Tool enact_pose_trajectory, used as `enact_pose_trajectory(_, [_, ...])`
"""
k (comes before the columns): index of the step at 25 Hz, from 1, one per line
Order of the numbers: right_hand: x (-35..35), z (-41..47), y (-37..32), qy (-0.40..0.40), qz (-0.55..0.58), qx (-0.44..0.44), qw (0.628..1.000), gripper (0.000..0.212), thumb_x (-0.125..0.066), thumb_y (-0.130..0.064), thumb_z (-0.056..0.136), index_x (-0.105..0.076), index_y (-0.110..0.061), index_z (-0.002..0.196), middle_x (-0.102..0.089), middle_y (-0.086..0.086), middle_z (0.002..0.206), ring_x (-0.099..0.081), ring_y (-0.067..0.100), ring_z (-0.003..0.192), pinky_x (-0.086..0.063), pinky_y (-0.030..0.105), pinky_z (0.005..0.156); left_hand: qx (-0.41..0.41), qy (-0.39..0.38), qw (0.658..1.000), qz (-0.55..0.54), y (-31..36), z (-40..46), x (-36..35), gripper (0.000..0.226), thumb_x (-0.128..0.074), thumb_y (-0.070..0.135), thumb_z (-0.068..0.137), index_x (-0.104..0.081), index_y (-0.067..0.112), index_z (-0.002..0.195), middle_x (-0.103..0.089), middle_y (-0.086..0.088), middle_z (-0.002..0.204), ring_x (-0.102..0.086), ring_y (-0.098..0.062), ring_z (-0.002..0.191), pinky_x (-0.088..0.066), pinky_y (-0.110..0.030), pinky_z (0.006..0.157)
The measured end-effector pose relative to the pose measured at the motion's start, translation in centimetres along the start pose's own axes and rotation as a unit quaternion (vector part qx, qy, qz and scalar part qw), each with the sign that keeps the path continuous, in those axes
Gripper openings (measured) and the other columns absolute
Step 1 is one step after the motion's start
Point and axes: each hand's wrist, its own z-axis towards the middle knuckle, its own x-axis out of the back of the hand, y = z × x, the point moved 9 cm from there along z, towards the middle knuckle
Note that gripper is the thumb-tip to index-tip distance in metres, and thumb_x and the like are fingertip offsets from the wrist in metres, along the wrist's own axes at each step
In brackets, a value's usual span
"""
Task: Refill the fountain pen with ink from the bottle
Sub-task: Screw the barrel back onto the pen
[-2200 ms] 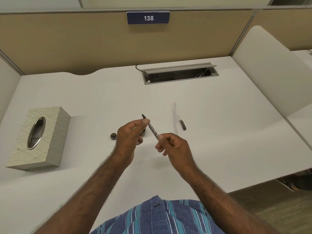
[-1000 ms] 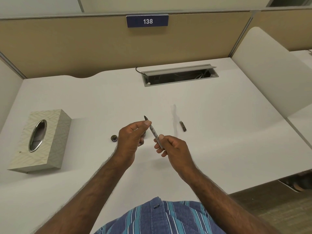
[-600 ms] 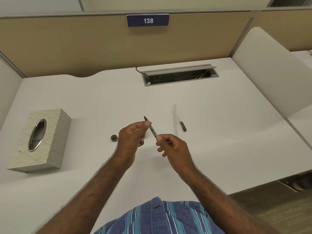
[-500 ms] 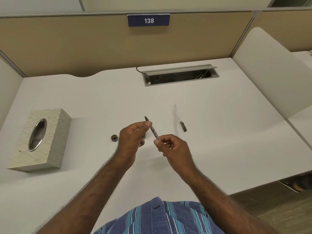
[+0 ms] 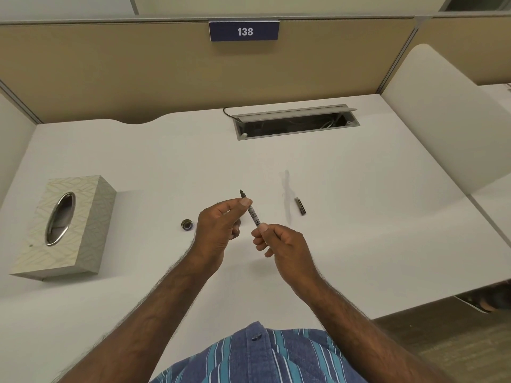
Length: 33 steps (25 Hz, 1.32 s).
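Note:
Both hands hold the slim fountain pen above the middle of the white desk. Its dark nib points up and away from me. My left hand pinches the front section just behind the nib. My right hand pinches the pen's rear end between thumb and fingers. A small dark round cap lies on the desk just left of my left hand. A short dark pen part lies on the desk to the right. Something dark shows under my left fingers, mostly hidden; I cannot tell whether it is the bottle.
A patterned tissue box with an oval metal opening stands at the left. An open cable tray is sunk into the desk's far side. A white curved divider bounds the right side. The desk's front edge falls away at the lower right.
The pen stays in both hands at nearly the same spot. My right fingers have shifted slightly on the pen's rear end.

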Motion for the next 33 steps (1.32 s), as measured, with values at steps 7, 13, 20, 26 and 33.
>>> enact_pose_trajectory(7, [-0.5, 0.1, 0.2, -0.024, -0.014, -0.007, 1.0, 0.029, -0.056, -0.037, 0.11, -0.081, -0.028, 0.097, -0.082, -0.008, 0.089, -0.071, 0.001, 0.081, -0.052, 0.021, 0.077, -0.003, 0.006, 1.0, 0.003, -0.4, 0.3, 0.3, 0.024, -0.082, 0.036, 0.088, -0.084, 0.014, 0.098, -0.047, -0.014, 0.081, -0.036, -0.022, 0.064, -0.037, -0.028, 0.057])
enact_pose_trajectory(13, [1.5, 0.0, -0.9, 0.07, -0.069, 0.064, 0.993, 0.021, -0.08, -0.041, 0.093, -0.075, -0.032, 0.11, -0.078, -0.008, 0.093, -0.07, 0.008, 0.089, -0.054, 0.015, 0.074, 0.02, 0.006, 1.0, 0.007, -1.3, 0.3, 0.1, 0.02, -0.083, 0.034, 0.087, -0.085, 0.015, 0.093, -0.048, -0.012, 0.078, -0.037, -0.021, 0.062, -0.035, -0.028, 0.056])
enact_pose_trajectory(20, [2.3, 0.3, -1.3, 0.112, -0.107, 0.094, 0.983, 0.015, -0.084, -0.038, 0.089, -0.081, -0.028, 0.1, -0.078, -0.014, 0.086, -0.072, 0.009, 0.082, -0.058, 0.019, 0.072, 0.029, -0.021, 0.999, 0.029, -2.0, 0.3, -0.9, 0.02, -0.083, 0.034, 0.088, -0.084, 0.014, 0.088, -0.048, -0.004, 0.079, -0.041, -0.017, 0.06, -0.037, -0.024, 0.053])
enact_pose_trajectory(26, [3.4, 1.3, -0.5, 0.137, -0.123, 0.058, 0.981, 0.009, -0.084, -0.033, 0.089, -0.082, -0.025, 0.092, -0.079, -0.012, 0.083, -0.07, 0.002, 0.08, -0.05, 0.007, 0.068, 0.063, -0.048, 0.997, 0.025, -3.4, 1.0, -1.2, 0.042, -0.081, 0.046, 0.088, -0.081, 0.007, 0.101, -0.049, 0.001, 0.074, -0.044, -0.019, 0.065, -0.04, -0.029, 0.058])
enact_pose_trajectory(33, [5.5, 5.1, 2.4, 0.178, -0.185, -0.031, 0.966, 0.012, -0.081, -0.035, 0.087, -0.084, -0.024, 0.087, -0.077, -0.012, 0.075, -0.072, 0.002, 0.075, -0.056, 0.023, 0.075, 0.113, -0.088, 0.99, 0.0, -4.9, 0.6, -0.9, 0.051, -0.074, 0.05, 0.086, -0.08, 0.007, 0.112, -0.048, 0.004, 0.074, -0.047, -0.016, 0.061, -0.038, -0.026, 0.057])
